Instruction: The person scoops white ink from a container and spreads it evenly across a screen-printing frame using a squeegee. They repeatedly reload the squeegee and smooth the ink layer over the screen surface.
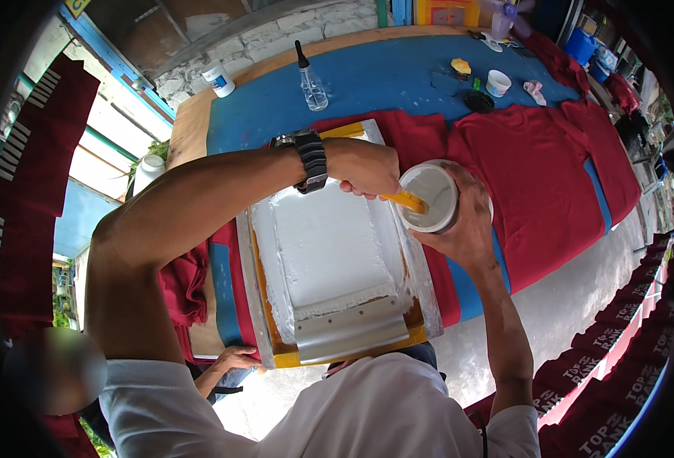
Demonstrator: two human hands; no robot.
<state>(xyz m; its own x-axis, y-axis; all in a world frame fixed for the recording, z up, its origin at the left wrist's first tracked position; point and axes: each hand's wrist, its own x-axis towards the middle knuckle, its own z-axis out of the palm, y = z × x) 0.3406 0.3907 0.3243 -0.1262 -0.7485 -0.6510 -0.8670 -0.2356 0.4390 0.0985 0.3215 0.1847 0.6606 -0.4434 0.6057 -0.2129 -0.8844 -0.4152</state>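
My left hand (366,165), with a black watch on its wrist, is closed round a yellow spatula (407,200). The spatula's far end is inside a white tub (448,183) with white residue on its inner wall. My right hand (468,217) grips the tub from its right side and tilts it toward me. Left of the tub and below my left hand lies a screen-printing frame (245,282), its mesh coated with thick white ink (329,244). A metal-bladed squeegee (352,334) rests across the frame's near end. Under the frame is dark red cloth.
Red shirts (535,175) cover the blue table (253,99) on the right. Farther back stand a clear bottle (312,90), a white bottle (219,79) and a small cup (497,82). Another person's hand (234,360) touches the near left edge. Red garments (619,359) hang at both sides.
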